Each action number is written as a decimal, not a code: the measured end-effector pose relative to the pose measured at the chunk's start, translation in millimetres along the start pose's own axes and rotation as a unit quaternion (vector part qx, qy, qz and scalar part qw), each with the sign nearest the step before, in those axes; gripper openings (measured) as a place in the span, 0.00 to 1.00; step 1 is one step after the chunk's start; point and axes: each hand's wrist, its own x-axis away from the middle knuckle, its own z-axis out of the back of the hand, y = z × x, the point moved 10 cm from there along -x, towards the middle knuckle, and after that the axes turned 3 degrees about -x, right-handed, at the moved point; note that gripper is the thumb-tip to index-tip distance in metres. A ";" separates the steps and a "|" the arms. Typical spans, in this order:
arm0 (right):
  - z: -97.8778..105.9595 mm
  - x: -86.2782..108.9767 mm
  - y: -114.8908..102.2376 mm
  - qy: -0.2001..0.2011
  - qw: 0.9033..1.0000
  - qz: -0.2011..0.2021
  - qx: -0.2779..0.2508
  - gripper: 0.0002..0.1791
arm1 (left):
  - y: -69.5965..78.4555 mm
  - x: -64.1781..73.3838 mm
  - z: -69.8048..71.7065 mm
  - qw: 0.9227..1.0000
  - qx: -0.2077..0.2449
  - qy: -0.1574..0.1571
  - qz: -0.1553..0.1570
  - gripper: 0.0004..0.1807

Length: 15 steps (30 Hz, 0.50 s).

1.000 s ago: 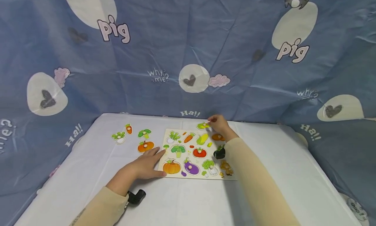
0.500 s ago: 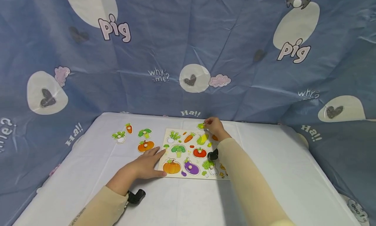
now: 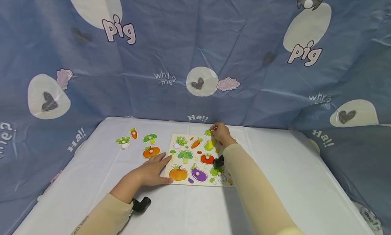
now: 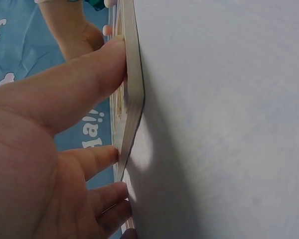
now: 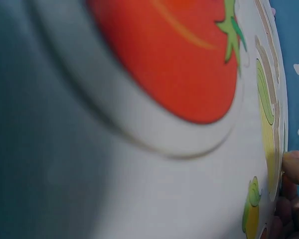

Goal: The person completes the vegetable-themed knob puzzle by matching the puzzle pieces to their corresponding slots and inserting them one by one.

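Right hand (image 3: 220, 133) pinching the corn piece (image 3: 208, 132), which pokes out left of its fingertips.
Just nearer than those fingers lies the puzzle board (image 3: 196, 163), its left edge touched by the left hand's (image 3: 151, 172) spread fingers and thumb, clasping nothing; just beyond them are the pumpkin piece (image 3: 151, 152), then the broccoli piece (image 3: 150, 138).

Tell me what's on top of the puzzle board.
On the puzzle board, I can see knobbed tomato, eggplant and bok choy pieces; the left hand touches its edge. The right sleeve covers much of the right side, hiding whatever lies directly beneath.
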 end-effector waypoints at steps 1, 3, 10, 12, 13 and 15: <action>-0.1 -0.2 0.8 -0.001 1.000 -0.002 -0.001 0.05 | 0.1 -0.1 0.0 1.000 0.000 -0.001 0.000 0.52; 0.1 -0.2 1.0 -0.002 1.000 -0.003 0.000 0.05 | 0.3 -0.6 -0.2 1.000 0.000 -0.001 0.001 0.52; 6.8 1.3 -1.1 0.011 1.000 0.001 0.016 0.06 | 1.5 -0.2 -1.0 1.000 0.001 -0.001 0.005 0.52; 9.3 2.3 -3.9 0.005 1.000 0.012 0.017 0.07 | 1.2 -0.5 -1.6 1.000 0.001 -0.001 0.005 0.53; 10.8 2.7 -5.4 0.000 1.000 0.017 0.016 0.07 | 0.8 -1.0 -1.9 1.000 0.001 -0.001 0.004 0.53; 13.9 4.3 -10.0 -0.013 0.999 0.034 0.015 0.07 | -0.4 -1.9 -2.9 1.000 0.000 -0.002 0.006 0.52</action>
